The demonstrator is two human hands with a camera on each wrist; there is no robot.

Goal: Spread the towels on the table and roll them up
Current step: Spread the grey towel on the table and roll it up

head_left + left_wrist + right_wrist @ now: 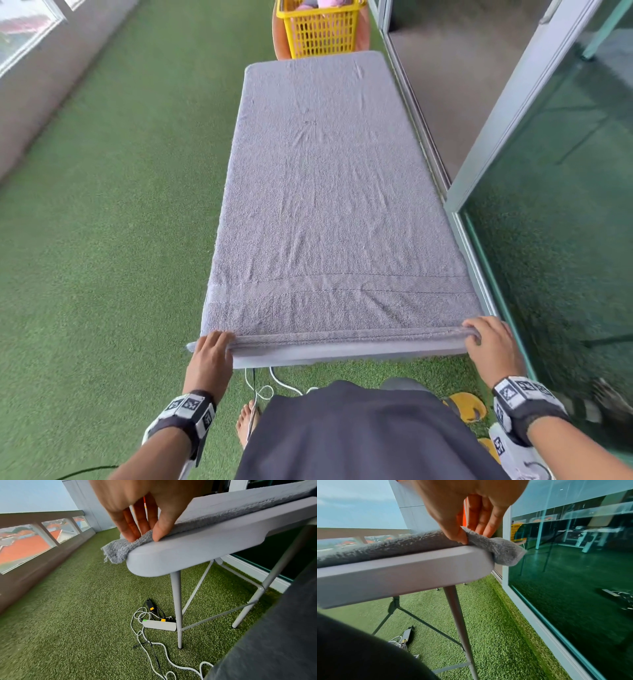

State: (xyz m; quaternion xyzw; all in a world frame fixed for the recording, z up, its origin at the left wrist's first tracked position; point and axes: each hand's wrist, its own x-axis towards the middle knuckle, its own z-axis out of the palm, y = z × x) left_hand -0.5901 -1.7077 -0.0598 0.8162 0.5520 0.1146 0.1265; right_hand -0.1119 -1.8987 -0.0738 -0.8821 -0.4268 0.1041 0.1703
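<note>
Item: my left hand (pixel 130 507), thumb and fingers (pixel 128 526) pinching the near left corner of the grey towel (pixel 329 192); the corner tuft hangs just off the table's rounded corner. Item: my right hand (pixel 471 507), thumb and fingers pinching the near right corner, which pokes off the table's other near corner. Item: towel, spread flat along the folding table (pixel 188 555), near hem lying thick along the table's near edge, a few shallow wrinkles toward the table's middle. Item: yellow basket (pixel 322 32) beyond the table's far end. Risks, as I judge them: uneven turning by my two hands would cone the roll; a loose first turn would leave it slack; wrinkles would be rolled in; overhanging corners could drag the cloth off the table.
</note>
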